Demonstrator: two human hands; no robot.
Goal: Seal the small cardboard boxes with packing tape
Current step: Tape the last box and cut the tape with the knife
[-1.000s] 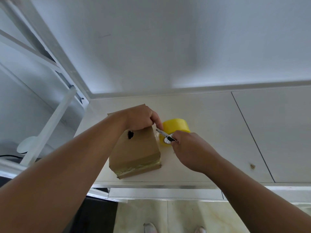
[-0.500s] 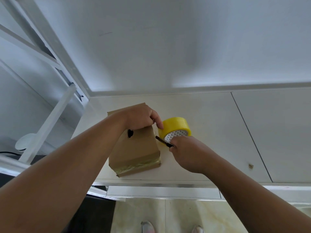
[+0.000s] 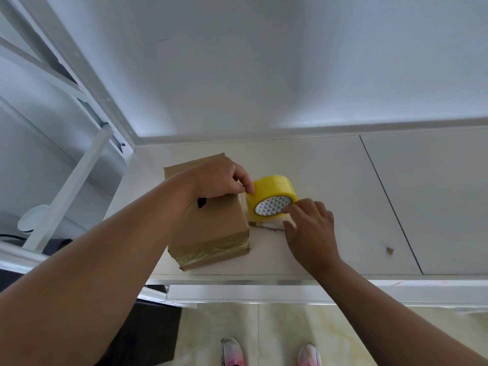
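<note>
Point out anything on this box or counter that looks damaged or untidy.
The brown cardboard box has a small dark hole in its top face. The clear tape band across its near end is wrinkled, not flat. A tiny scrap lies on the white counter.

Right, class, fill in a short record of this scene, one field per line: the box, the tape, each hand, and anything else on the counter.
box: cardboard box on the white counter, tape band across its near end
tape: yellow tape roll on edge, just right of the box
left hand: on the box top, fingers curled at its right edge
right hand: fingers relaxed, tips touching the roll
other: small scrap farther right
</note>
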